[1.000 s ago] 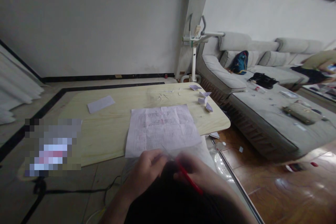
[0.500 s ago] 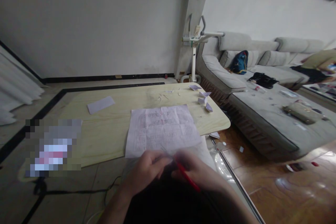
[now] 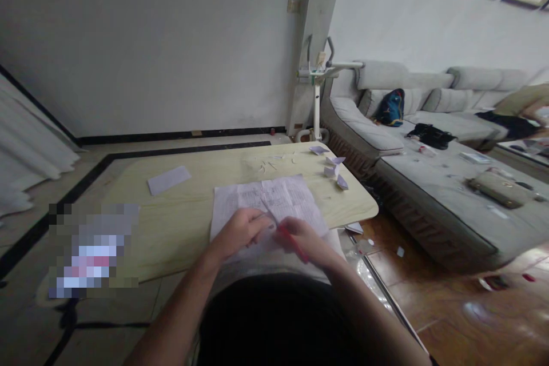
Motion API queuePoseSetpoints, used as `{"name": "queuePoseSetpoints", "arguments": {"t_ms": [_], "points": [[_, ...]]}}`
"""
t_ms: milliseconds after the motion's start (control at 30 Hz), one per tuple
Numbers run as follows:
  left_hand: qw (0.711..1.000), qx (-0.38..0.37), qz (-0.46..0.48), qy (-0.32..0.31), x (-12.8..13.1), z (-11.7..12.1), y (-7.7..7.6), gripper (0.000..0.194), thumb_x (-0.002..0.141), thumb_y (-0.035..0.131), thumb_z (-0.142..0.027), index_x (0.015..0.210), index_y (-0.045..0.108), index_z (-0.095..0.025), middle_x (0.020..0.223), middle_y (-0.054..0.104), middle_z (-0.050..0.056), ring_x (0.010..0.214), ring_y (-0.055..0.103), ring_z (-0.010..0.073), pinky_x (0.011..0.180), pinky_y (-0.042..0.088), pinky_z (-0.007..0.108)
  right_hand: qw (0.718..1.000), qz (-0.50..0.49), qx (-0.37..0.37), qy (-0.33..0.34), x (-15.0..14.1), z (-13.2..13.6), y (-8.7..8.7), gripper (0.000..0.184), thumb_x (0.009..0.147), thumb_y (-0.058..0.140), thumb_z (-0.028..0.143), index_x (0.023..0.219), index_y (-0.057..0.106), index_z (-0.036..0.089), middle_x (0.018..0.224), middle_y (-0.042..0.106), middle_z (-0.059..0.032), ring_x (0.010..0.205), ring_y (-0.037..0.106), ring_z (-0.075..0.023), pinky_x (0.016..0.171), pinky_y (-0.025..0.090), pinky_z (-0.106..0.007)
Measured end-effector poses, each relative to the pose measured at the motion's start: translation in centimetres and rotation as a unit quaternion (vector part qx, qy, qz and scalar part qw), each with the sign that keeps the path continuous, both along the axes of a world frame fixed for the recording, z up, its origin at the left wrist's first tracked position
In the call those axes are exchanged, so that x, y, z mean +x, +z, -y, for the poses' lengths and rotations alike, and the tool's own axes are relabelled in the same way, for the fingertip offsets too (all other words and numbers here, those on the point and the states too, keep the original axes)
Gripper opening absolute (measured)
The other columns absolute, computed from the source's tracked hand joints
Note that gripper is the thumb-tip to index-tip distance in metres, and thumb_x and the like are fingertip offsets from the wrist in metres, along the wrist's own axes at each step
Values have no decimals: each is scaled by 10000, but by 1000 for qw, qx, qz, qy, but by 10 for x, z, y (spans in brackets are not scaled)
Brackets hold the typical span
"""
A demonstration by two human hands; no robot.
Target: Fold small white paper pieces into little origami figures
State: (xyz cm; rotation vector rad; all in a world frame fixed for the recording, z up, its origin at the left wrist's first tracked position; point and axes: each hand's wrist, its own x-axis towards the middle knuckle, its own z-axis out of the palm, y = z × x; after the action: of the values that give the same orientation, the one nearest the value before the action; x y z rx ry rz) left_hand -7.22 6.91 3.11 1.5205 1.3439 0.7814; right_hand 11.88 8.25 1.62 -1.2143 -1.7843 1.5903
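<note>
Over the near part of a large printed sheet, my right hand is closed around the red handles of a pair of scissors. Their thin blades point up and left, past my left hand. My left hand is pinched shut close to the blades; whatever lies between its fingers is too small and blurred to name. The creased sheet lies on a pale wooden table. Several small folded paper pieces sit at the table's right end, and thin paper strips lie beyond the sheet.
A white paper rectangle lies on the table's left part, near a pixelated patch. To the right stands a grey sofa with a blue bag and a black bag. Another person is at the far right.
Both hands have moved up and forward from near my body to over the printed sheet, the scissors with them. The view has tilted slightly upward.
</note>
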Motion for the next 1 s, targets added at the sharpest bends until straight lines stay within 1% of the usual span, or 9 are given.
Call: {"name": "queuePoseSetpoints", "arguments": {"t_ms": [200,367,500,567,667,767,867,933,1000], "points": [[1000,9,-3,-6,-5,-17,5,363,823,553,-363,505,510,-192,427,465,-49,393,424,100,410,313,214,1000,-16,-15,-10,-6,-11,0,333,835,645,479,757,580,162,598,559,24,492,486,-94,448,339,-204],[1000,5,16,-3,-7,-24,8,352,806,565,-361,502,503,-193,421,460,-54,380,410,92,392,294,205,999,17,24,-30,-11,-16,-3,394,815,651,536,721,605,156,566,561,22,468,484,-91,429,350,-199],[999,4,41,-4,-10,-27,7,349,786,594,-339,484,515,-183,411,468,-54,372,407,83,388,292,194,998,30,32,-42,-14,-21,-5,456,798,650,593,662,591,162,512,545,26,425,461,-87,394,319,-200],[998,4,58,2,-11,-26,6,345,773,614,-324,475,527,-176,404,480,-47,365,413,81,380,295,189,997,36,47,-53,-15,-25,-6,458,787,662,593,639,581,167,499,544,27,421,460,-87,393,317,-200],[994,14,94,48,-7,-20,3,334,806,600,-348,531,570,-161,437,517,-37,360,428,76,368,300,181,994,45,73,-67,-11,-36,-6,414,768,697,553,649,590,172,489,553,26,424,480,-99,392,319,-202],[982,34,140,120,0,-9,0,290,860,558,-387,754,661,-137,558,612,-10,399,502,83,378,336,174,991,43,89,-86,-2,-51,-3,356,750,727,499,692,598,172,477,539,34,419,478,-106,384,302,-205],[966,44,180,178,9,3,-5,335,896,522,-430,920,660,-126,717,690,41,469,584,101,389,378,176,988,31,105,-110,9,-60,6,327,737,743,458,740,584,172,517,537,40,425,459,-97,388,300,-206],[956,41,208,203,15,10,-7,343,899,533,-448,942,652,-129,747,703,50,469,596,106,371,380,175,987,8,110,-119,12,-58,12,320,755,719,458,773,571,175,569,560,30,466,493,-106,418,346,-213],[948,42,232,215,21,18,-7,325,889,572,-443,910,655,-130,737,710,49,456,593,105,359,383,173,985,-57,106,-126,11,-48,16,323,737,727,452,790,552,185,620,577,27,523,532,-117,475,403,-228]]}}
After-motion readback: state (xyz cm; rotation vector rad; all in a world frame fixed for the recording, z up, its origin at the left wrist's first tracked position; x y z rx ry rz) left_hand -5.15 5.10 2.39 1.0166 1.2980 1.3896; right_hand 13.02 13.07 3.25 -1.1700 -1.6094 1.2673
